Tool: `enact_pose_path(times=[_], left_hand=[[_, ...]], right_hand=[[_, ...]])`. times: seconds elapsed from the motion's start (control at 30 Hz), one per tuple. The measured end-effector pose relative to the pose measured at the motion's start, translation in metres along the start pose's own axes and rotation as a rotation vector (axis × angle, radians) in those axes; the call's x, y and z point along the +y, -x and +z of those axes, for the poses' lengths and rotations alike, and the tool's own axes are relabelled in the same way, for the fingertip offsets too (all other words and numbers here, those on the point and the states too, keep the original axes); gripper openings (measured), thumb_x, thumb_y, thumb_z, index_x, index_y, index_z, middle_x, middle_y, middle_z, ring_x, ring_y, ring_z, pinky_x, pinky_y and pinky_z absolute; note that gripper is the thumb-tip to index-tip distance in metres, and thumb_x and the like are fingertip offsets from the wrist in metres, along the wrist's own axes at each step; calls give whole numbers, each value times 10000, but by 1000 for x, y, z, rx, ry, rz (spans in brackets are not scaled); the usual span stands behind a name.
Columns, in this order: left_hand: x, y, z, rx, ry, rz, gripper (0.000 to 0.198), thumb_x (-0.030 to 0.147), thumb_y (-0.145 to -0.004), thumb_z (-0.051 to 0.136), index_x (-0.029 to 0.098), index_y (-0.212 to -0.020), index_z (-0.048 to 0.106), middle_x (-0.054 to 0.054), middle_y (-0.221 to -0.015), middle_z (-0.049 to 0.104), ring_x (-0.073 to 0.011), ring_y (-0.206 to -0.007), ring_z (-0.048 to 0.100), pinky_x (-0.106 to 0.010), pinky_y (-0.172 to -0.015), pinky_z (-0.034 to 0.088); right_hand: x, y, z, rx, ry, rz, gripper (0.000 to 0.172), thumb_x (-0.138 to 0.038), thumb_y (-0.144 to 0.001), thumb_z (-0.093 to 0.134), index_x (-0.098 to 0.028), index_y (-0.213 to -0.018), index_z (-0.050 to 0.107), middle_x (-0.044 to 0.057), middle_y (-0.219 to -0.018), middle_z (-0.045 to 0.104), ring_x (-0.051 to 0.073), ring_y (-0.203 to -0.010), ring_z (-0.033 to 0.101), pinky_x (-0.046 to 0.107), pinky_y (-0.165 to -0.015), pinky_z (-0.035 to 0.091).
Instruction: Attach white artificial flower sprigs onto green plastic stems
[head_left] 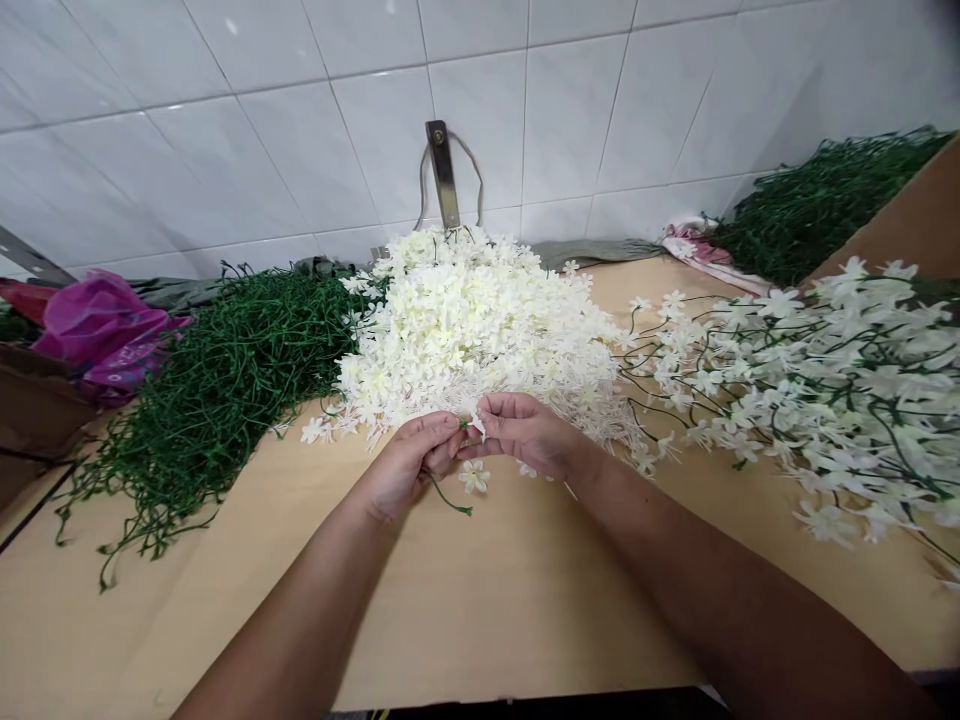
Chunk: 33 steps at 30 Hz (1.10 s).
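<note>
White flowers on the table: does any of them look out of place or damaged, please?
One loose flower lies on the tabletop near the left hand, outside the white pile, so it looks like a stray. I can make out no damage.

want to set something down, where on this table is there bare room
The table is bare between the forearms, and left of them in front of the green stems. Crowded: the back middle under the white flower heap, and the right under stemmed flowers.
</note>
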<state>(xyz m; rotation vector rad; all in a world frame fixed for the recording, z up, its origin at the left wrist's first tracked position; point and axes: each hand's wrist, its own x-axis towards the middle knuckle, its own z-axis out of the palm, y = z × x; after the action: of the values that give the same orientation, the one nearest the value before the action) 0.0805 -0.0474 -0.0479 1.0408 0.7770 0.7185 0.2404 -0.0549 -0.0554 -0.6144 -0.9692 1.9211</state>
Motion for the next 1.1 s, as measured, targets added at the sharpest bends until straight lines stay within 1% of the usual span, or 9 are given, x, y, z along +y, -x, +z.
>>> enact_pose_path(times=[0.13,0.23,0.33,0.53,0.73,0.87,0.93,1.03,1.1], left_hand=[[-2,-2,-2,6,9,-12,307,335,-693,577,137,-503,440,81,-373,238,-33,-370,139,-211,-409,105],[-4,-3,-3,-14,-6,-3,325,339,-702,571,138,-495,422,78,-388,240,-34,-374,155,-213,-407,107],[-4,-3,-4,-31,-41,14,333,342,-719,556,140,-498,410,77,-401,239,-36,-381,168,-209,-407,115],[-3,-4,-3,-27,-108,21,372,370,-716,556,153,-492,354,73,-422,261,-42,-403,196,-196,-405,139],[-4,-4,-7,-49,-122,11,331,362,-696,578,149,-526,391,75,-430,271,-37,-406,177,-196,-413,139],[-7,-5,-9,-92,-102,31,310,347,-715,565,147,-537,408,87,-411,252,-36,-408,169,-205,-473,237],[-8,-4,-10,-122,-99,36,305,348,-734,547,148,-547,412,89,-411,248,-41,-416,172,-215,-512,264],[-8,-3,-11,-153,-114,25,290,357,-730,556,145,-572,436,91,-421,233,-47,-426,168,-219,-509,246],[-7,-2,-10,-154,-114,21,291,366,-709,576,142,-578,445,91,-428,232,-45,-424,160,-216,-487,216]], right_hand=[[2,0,1,20,53,-6,294,-336,-599,707,-122,-626,507,-18,-637,570,105,-654,596,358,-771,489],[3,-1,1,45,110,-17,322,-360,-584,710,-125,-630,495,-27,-623,558,101,-633,593,358,-754,501],[5,-2,1,76,160,-32,340,-382,-587,701,-128,-638,480,-43,-603,533,87,-610,581,351,-742,511],[8,-4,0,89,216,-57,348,-398,-602,681,-141,-632,448,-59,-569,506,77,-609,572,335,-746,511],[15,-5,0,125,239,-63,336,-388,-604,681,-150,-634,446,-62,-554,517,72,-567,573,300,-703,507],[20,-6,2,157,216,-63,341,-394,-591,689,-147,-639,457,-51,-563,535,76,-546,566,281,-645,498],[21,-6,4,164,212,-70,338,-390,-585,694,-145,-632,465,-50,-560,530,72,-538,555,279,-643,496],[21,-5,7,163,208,-67,320,-362,-580,705,-145,-617,473,-49,-555,532,75,-543,550,292,-664,496],[20,-4,8,159,187,-58,308,-341,-581,710,-146,-618,475,-49,-556,538,77,-545,548,298,-667,493]])
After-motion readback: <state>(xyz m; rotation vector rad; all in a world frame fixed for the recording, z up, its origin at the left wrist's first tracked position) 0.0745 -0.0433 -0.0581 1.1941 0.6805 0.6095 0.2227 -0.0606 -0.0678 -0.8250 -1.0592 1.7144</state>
